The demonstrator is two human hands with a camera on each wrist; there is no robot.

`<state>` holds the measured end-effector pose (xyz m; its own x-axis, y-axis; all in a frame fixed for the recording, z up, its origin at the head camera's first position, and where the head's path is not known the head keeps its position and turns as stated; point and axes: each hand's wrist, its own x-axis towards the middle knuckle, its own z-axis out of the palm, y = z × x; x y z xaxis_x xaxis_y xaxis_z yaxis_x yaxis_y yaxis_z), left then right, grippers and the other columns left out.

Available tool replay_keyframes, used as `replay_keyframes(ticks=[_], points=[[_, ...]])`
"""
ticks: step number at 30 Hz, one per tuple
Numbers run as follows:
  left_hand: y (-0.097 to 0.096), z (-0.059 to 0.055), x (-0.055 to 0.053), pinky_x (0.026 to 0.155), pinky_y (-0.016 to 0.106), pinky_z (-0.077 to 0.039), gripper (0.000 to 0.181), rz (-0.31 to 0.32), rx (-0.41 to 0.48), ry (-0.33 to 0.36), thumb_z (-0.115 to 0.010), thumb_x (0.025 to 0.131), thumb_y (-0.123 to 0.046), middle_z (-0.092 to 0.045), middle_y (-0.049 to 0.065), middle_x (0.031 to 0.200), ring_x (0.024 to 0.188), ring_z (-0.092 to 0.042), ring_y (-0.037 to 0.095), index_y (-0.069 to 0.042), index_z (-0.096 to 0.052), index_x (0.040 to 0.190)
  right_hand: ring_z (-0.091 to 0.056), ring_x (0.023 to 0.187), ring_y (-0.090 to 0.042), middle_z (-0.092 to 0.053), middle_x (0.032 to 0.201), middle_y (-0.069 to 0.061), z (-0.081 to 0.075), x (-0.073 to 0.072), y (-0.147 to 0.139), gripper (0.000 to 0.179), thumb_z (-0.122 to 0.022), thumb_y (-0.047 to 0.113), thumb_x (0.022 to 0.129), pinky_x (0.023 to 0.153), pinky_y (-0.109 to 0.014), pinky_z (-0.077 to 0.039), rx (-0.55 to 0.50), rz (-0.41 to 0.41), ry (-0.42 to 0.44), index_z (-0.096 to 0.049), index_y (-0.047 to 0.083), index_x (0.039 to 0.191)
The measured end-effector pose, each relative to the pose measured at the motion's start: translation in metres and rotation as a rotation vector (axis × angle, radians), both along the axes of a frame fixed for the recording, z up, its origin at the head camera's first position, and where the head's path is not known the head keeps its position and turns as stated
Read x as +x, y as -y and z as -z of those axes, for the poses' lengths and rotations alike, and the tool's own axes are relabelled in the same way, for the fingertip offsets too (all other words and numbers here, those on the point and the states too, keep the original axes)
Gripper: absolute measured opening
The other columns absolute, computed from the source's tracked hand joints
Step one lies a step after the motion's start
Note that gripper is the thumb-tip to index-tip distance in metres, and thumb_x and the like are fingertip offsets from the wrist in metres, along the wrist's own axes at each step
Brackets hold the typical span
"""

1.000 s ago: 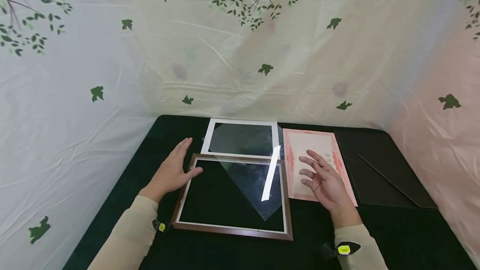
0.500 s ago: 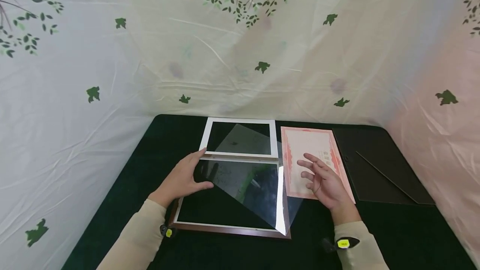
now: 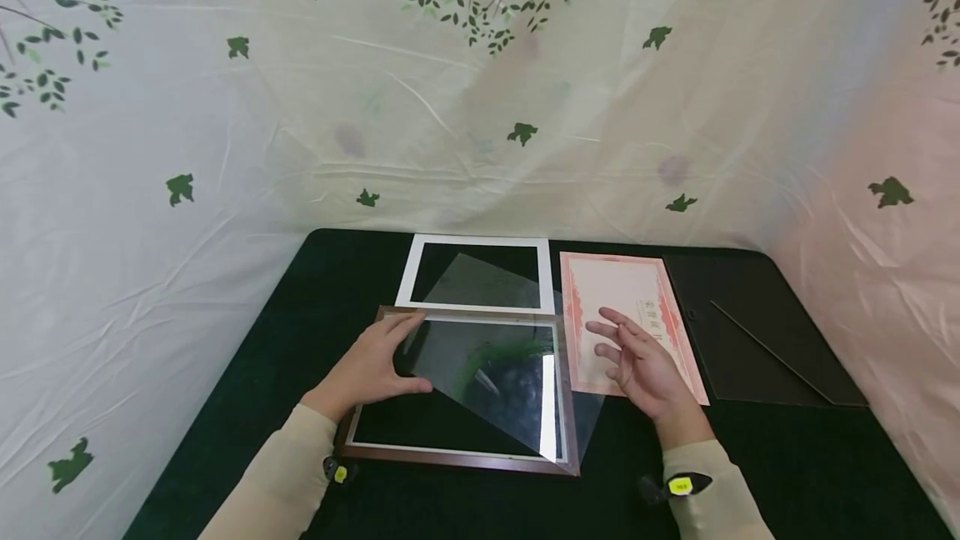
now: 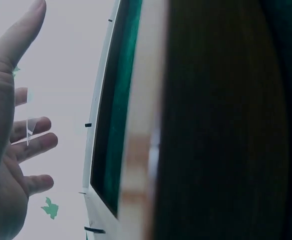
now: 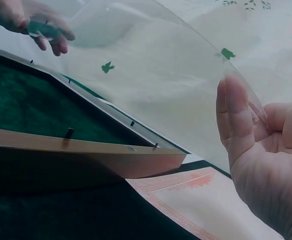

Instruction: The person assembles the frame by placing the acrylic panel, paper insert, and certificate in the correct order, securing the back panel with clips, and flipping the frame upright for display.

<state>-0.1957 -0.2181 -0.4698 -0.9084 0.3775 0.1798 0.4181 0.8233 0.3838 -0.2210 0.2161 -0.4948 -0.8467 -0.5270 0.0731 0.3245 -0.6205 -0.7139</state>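
Both hands hold up a clear sheet (image 3: 498, 361), turned cornerwise above a wooden picture frame (image 3: 465, 462). My left hand (image 3: 367, 367) is at its left corner, which lies against the spread fingers in the left wrist view, the thumb standing well apart. Opposite, my right hand (image 3: 647, 372) has a corner between thumb and fingers, as the right wrist view shows. A bright glare runs down the sheet's right part. The frame lies flat, with small dark tabs along its inner edge in the wrist views.
Behind the picture frame lies a white mat border (image 3: 407, 272). A pink-bordered certificate (image 3: 600, 282) lies to its right, partly under my right hand. Farther right is a black backing board (image 3: 795, 357) with a thin slanting strip. Patterned cloth (image 3: 450, 107) hangs around the dark green table (image 3: 330, 273).
The clear sheet has shifted and changed tilt above the frame, and its glare has moved. My left hand has moved right and slightly nearer. The right hand has barely moved.
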Motion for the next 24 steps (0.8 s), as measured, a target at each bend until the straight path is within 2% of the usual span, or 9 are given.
replay_keyframes(ticks=[3,7,9,11,14,17,18,21,24], points=[[-0.001,0.001,0.001,0.099,0.054,-0.040,0.107,-0.013,-0.033,-0.032,-0.057,0.064,-0.085,-0.043,0.009,0.143,0.126,-0.044,0.032,-0.018,-0.043,0.146,-0.063,0.101,-0.019,-0.050,0.139,-0.010,-0.001,0.001,0.002,0.044,-0.026,0.027,0.108,0.071,-0.025,-0.055,0.050,0.028,0.013,-0.028,0.016,0.150],[-0.002,0.003,0.001,0.100,0.053,-0.039,0.107,-0.023,-0.084,-0.104,-0.054,0.065,-0.086,-0.045,0.011,0.141,0.125,-0.045,0.031,-0.014,-0.047,0.144,-0.055,0.112,-0.018,-0.035,0.151,-0.008,-0.001,0.001,0.007,0.052,-0.029,0.040,0.105,0.077,-0.023,-0.052,0.114,0.052,0.027,-0.024,0.018,0.152],[-0.003,0.003,0.001,0.101,0.053,-0.038,0.107,-0.028,-0.111,-0.160,-0.055,0.066,-0.086,-0.047,0.012,0.139,0.123,-0.046,0.031,-0.012,-0.049,0.142,-0.052,0.115,-0.019,-0.026,0.156,-0.009,-0.001,0.001,0.010,0.053,-0.027,0.041,0.105,0.081,-0.025,-0.052,0.130,0.052,0.017,-0.021,0.017,0.153],[-0.004,0.003,0.002,0.102,0.054,-0.036,0.107,-0.043,-0.128,-0.215,-0.056,0.066,-0.085,-0.048,0.014,0.137,0.122,-0.047,0.031,-0.009,-0.050,0.140,-0.052,0.118,-0.022,-0.023,0.157,-0.011,-0.002,0.002,0.013,0.051,-0.027,0.036,0.106,0.086,-0.028,-0.052,0.146,0.048,0.000,-0.018,0.018,0.153],[-0.004,0.004,0.003,0.103,0.056,-0.034,0.108,-0.083,-0.132,-0.274,-0.055,0.066,-0.086,-0.049,0.015,0.136,0.121,-0.047,0.032,-0.007,-0.051,0.139,-0.059,0.112,-0.022,-0.034,0.150,-0.015,-0.003,0.006,0.019,0.050,-0.030,0.023,0.107,0.086,-0.033,-0.053,0.196,0.043,-0.033,-0.015,0.023,0.155],[-0.007,0.003,0.004,0.103,0.059,-0.033,0.107,-0.129,-0.127,-0.309,-0.054,0.066,-0.086,-0.050,0.015,0.134,0.121,-0.048,0.032,-0.008,-0.051,0.140,-0.062,0.110,-0.022,-0.037,0.149,-0.017,-0.002,0.011,0.027,0.059,-0.035,0.011,0.106,0.086,-0.037,-0.053,0.245,0.040,-0.068,-0.010,0.029,0.155],[-0.008,0.003,0.005,0.103,0.060,-0.032,0.107,-0.142,-0.128,-0.317,-0.054,0.066,-0.086,-0.050,0.015,0.133,0.121,-0.048,0.032,-0.008,-0.051,0.140,-0.064,0.106,-0.021,-0.044,0.142,-0.017,-0.002,0.012,0.030,0.062,-0.037,0.009,0.105,0.084,-0.037,-0.054,0.262,0.046,-0.075,-0.009,0.030,0.155],[-0.010,0.003,0.007,0.102,0.063,-0.032,0.106,-0.176,-0.140,-0.331,-0.054,0.067,-0.086,-0.051,0.016,0.133,0.121,-0.049,0.032,-0.009,-0.051,0.140,-0.065,0.106,-0.023,-0.047,0.142,-0.014,-0.001,0.012,0.035,0.067,-0.041,0.006,0.103,0.082,-0.036,-0.054,0.307,0.062,-0.105,-0.008,0.034,0.155],[-0.011,0.003,0.010,0.102,0.065,-0.031,0.107,-0.198,-0.144,-0.327,-0.053,0.067,-0.087,-0.051,0.015,0.134,0.121,-0.048,0.032,-0.010,-0.049,0.141,-0.066,0.102,-0.025,-0.056,0.134,-0.008,-0.003,0.012,0.038,0.069,-0.043,0.006,0.102,0.077,-0.033,-0.056,0.322,0.074,-0.124,-0.010,0.037,0.154]])
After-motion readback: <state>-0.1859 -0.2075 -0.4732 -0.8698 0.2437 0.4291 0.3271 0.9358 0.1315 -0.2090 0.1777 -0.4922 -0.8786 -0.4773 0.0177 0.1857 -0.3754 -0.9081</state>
